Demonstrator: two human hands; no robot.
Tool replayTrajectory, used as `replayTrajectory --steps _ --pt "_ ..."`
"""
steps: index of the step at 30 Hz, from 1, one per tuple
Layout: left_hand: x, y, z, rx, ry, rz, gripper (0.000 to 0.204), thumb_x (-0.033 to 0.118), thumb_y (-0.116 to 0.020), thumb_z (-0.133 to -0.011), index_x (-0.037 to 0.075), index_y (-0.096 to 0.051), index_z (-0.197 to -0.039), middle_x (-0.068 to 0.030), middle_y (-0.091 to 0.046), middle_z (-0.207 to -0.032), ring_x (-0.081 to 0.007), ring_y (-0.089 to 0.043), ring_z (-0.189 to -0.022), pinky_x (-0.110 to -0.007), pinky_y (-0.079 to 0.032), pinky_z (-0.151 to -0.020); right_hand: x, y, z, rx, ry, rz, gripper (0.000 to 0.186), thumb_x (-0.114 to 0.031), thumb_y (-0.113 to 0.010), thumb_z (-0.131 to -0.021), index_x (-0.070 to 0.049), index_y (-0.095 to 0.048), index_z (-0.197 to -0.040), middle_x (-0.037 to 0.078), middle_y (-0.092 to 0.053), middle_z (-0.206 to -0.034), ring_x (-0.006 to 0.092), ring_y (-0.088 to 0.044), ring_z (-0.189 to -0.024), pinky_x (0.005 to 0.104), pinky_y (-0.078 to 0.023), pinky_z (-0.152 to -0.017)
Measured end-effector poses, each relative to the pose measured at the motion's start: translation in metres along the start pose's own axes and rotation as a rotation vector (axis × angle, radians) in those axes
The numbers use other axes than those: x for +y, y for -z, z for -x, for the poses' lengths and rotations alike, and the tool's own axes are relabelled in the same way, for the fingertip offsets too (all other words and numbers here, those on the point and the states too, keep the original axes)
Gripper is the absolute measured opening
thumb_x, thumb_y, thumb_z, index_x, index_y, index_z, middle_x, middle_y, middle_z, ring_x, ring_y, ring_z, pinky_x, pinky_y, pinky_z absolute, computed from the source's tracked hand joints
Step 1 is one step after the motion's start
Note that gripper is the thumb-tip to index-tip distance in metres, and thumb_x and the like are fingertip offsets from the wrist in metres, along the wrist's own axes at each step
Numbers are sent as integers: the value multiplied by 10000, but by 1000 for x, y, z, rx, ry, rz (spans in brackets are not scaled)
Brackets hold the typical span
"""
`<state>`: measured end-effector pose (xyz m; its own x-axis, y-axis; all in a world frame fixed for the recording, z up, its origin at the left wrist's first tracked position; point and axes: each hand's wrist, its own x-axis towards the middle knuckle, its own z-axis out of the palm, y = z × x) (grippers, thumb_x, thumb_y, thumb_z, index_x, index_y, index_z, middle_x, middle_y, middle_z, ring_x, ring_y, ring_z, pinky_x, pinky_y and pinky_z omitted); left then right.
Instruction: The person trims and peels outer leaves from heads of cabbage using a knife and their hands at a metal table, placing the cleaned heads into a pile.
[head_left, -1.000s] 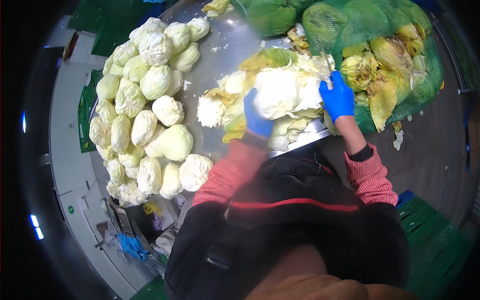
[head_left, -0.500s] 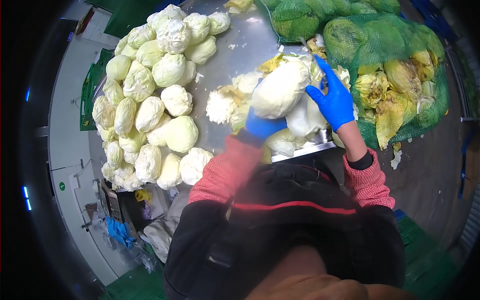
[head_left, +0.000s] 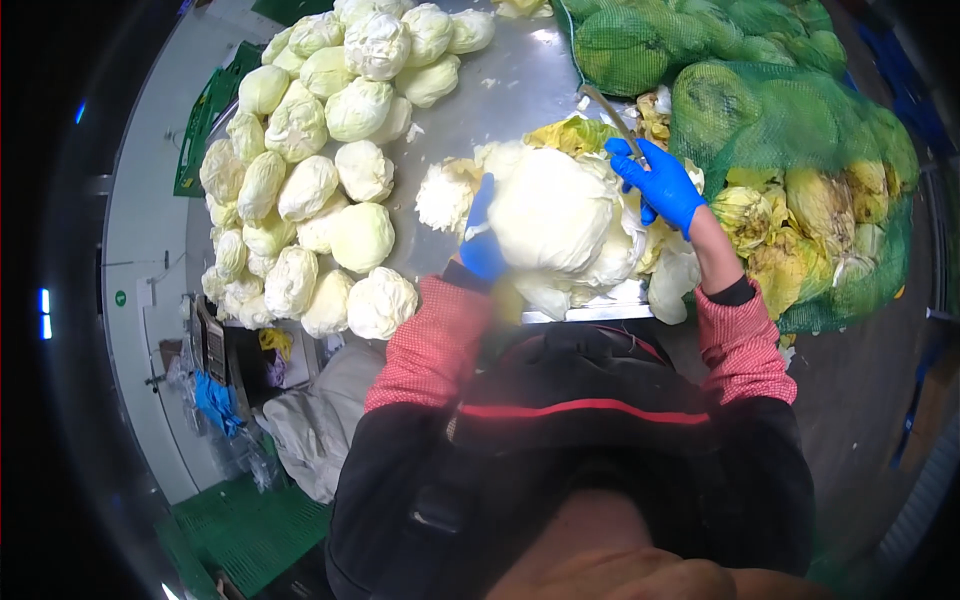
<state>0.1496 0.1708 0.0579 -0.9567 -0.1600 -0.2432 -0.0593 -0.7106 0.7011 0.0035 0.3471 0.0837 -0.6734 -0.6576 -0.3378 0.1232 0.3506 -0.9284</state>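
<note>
Cabbage [head_left: 553, 212], one large pale head, lies on a heap of loose leaves [head_left: 674, 285] by the near edge of the metal bench [head_left: 455, 125], between the two blue-gloved hands. The left hand [head_left: 483, 240] is upright along its left side, the fingers stretched out; whether they press on it I cannot tell. The right hand [head_left: 662, 190] is just beyond its right side, the fingers closed around a thin, curved tool [head_left: 610, 110], probably a knife.

As for progress, the pale head looks largely bare of green leaves, much like those in the big pile [head_left: 307, 188] on the left of the bench, which seem to be done. A yellow leaf [head_left: 572, 134] lies behind it. On the right, a green net bag [head_left: 770, 115] holds yellowed, browned cabbages [head_left: 822, 205] at its mouth, and a second bag [head_left: 620, 50] behind is full of green heads; these appear untouched so far.

Blur softens the left hand, and the right hand hides the tool's lower end. The head's underside is out of sight, and the top of the frame cuts off the pile and the second bag.
</note>
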Motion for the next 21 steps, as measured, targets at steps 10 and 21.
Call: replayTrajectory --steps 10,21 --pt "7 -28 3 -102 -94 -267 456 377 -446 -882 47 -492 -1192 -126 -588 -1091 -271 -562 -1008 -381 -432 -905 -15 21 -8 -447 60 -356 273 -265 -512 -889 2 -557 -853 -32 -436 -512 32 -412 -391 166 -330 -366" --pt "8 -31 -1 -131 -617 -1501 383 297 -397 -912 16 -492 -1155 -130 -573 -1079 -256 -554 -996 -361 -434 -898 -20 20 -6 -483 28 -180 446 -263 -684 -774 2 -502 -1083 52 -555 -713 92 -497 -458 219 -391 -382"
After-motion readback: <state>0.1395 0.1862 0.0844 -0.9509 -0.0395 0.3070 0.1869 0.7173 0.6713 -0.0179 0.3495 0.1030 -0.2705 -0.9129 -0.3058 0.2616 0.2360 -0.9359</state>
